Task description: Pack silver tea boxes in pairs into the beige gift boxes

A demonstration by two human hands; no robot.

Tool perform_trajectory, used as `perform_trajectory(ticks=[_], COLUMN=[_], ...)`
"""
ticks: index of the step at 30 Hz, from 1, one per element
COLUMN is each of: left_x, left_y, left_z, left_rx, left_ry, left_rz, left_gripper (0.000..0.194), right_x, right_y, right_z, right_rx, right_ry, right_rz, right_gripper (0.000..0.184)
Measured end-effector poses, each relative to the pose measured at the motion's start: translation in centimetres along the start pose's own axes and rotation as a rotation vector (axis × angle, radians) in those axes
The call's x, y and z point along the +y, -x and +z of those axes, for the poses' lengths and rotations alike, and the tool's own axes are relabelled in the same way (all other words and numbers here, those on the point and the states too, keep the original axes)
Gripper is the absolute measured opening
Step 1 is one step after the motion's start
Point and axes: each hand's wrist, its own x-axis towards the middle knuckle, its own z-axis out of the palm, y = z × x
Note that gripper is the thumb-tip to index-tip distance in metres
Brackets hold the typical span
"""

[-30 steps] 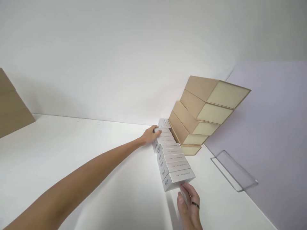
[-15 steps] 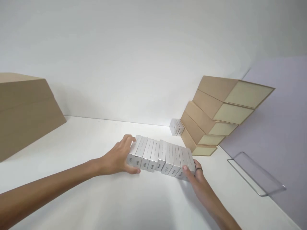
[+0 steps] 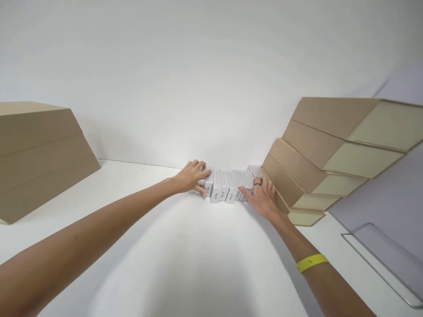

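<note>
A row of small white boxes (image 3: 226,182) with dark print stands side by side at the foot of the back wall. My left hand (image 3: 191,177) is wrapped around the row's left end, thumb low in front and fingers over the top. At the other end my right hand (image 3: 262,198), with a dark ring, presses on the boxes with its thumb at the front. The fingers of both hands partly cover the end boxes. Several boxes stick out a little further than others. Behind my right hand, more white box tops show beside the brown boxes.
A stepped stack of brown boxes (image 3: 313,163) with cream ends rises close to my right hand. Larger brown boxes (image 3: 49,163) are piled at the left. A bent metal wire frame (image 3: 376,270) lies at the right edge of the white surface (image 3: 205,255).
Both hands turned the row of white boxes from lengthwise to crosswise, then moved it back against the wall, beside the small boxes in the corner. The view has shifted too.
</note>
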Motion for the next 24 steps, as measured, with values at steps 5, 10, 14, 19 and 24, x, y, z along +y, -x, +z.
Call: perform_trajectory(ticks=[5,10,14,19,24], left_x=[0.8,0.8,0.2,0.1,-0.2], left_y=[-1.8,-3.0,-3.7,-3.7,-3.6], left_z=[0.7,2.0,2.6,3.1,3.2], left_rx=[0.003,0.075,0.076,0.087,0.128], left_ry=[-0.082,-0.131,-0.166,-0.176,-0.136], left_rz=[-0.049,-0.158,-0.133,-0.086,-0.078], left_gripper=[0.089,0.066,0.062,0.055,0.054], right_x=[0.1,1.2,1.5,-1.8,-5.8], right_y=[-3.2,-4.9,-4.2,-1.5,-3.1], right_z=[1.4,1.8,1.5,1.4,3.4], right_rx=[0.097,0.133,0.17,0.159,0.152], right_ry=[0.191,0.316,0.36,0.367,0.413], right_rz=[-0.166,-0.26,-0.347,-0.606,-0.788], right_gripper=[0.089,0.086,0.075,0.058,0.055])
